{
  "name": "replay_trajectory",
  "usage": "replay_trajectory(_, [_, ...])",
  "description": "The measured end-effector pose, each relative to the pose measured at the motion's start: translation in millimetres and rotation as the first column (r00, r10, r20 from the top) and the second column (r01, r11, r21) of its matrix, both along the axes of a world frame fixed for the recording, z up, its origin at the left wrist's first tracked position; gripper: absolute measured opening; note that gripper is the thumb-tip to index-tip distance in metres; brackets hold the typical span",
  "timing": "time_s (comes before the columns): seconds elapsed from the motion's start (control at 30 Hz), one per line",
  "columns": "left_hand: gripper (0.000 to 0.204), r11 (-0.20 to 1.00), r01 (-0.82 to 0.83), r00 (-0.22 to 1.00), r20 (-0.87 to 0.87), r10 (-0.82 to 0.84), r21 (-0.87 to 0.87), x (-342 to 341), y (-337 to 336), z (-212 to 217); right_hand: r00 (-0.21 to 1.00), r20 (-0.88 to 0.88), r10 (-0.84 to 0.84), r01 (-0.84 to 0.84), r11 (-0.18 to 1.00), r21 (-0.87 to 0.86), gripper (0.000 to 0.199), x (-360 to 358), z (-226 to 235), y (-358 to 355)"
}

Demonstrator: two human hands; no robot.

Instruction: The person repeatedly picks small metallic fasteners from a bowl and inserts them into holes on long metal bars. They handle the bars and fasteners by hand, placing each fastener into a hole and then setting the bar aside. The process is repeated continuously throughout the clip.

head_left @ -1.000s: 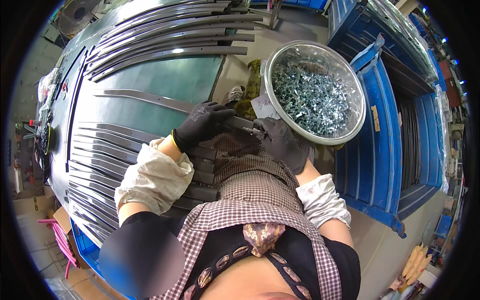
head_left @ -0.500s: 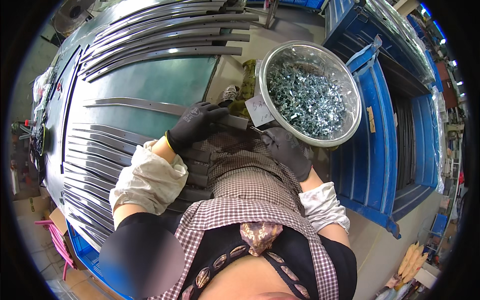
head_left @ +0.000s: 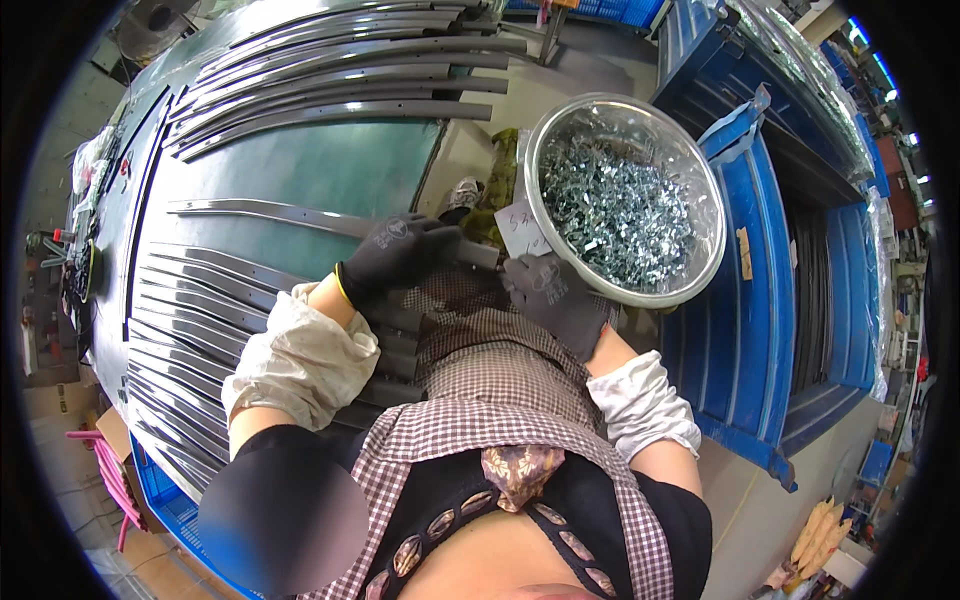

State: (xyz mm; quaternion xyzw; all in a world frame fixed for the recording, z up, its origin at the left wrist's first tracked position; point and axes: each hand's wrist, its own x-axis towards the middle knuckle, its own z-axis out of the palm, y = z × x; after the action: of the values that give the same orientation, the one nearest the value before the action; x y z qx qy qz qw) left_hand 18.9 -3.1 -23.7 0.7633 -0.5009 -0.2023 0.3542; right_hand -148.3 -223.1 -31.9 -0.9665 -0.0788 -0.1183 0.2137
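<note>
My left hand (head_left: 400,252), in a black glove, is closed around a long dark grey strip (head_left: 280,212) near its right end. The strip's far part lies across the green-topped table, and its end (head_left: 480,256) sticks out past my fingers over my lap. My right hand (head_left: 552,300), gloved too, is pinched at that end. The small shiny metal clip seen in its fingertips a moment ago is hidden by the fingers now. Just beyond the right hand is a clear round tub (head_left: 712,250) filled with small shiny metal clips (head_left: 615,205).
Several similar strips (head_left: 190,330) lie in rows on the table's near side, and more (head_left: 350,108) lie at the back. A paper tag (head_left: 522,232) with handwriting rests against the tub. Blue metal bins (head_left: 735,330) stand at the right.
My right hand has moved left and slightly up, bringing its fingertips against the strip's end and covering the clip. My left hand keeps its hold, shifted slightly.
</note>
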Motion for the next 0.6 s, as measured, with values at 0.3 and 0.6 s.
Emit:
replay_trajectory(0.3, [0.054, 0.966, 0.243, 0.863, 0.436, -0.255, 0.084, 0.3, -4.2, 4.9, 0.935, -0.170, -0.312, 0.309, 0.950, -0.040, 0.032, -13.9, 3.0, -105.7])
replay_trajectory(0.6, [0.049, 0.920, 0.152, 0.981, 0.061, -0.186, 0.360, -57.3, 57.4, 89.1, 0.824, -0.363, -0.436, 0.290, 0.874, -0.391, 0.031, -1.0, -51.4, -145.1])
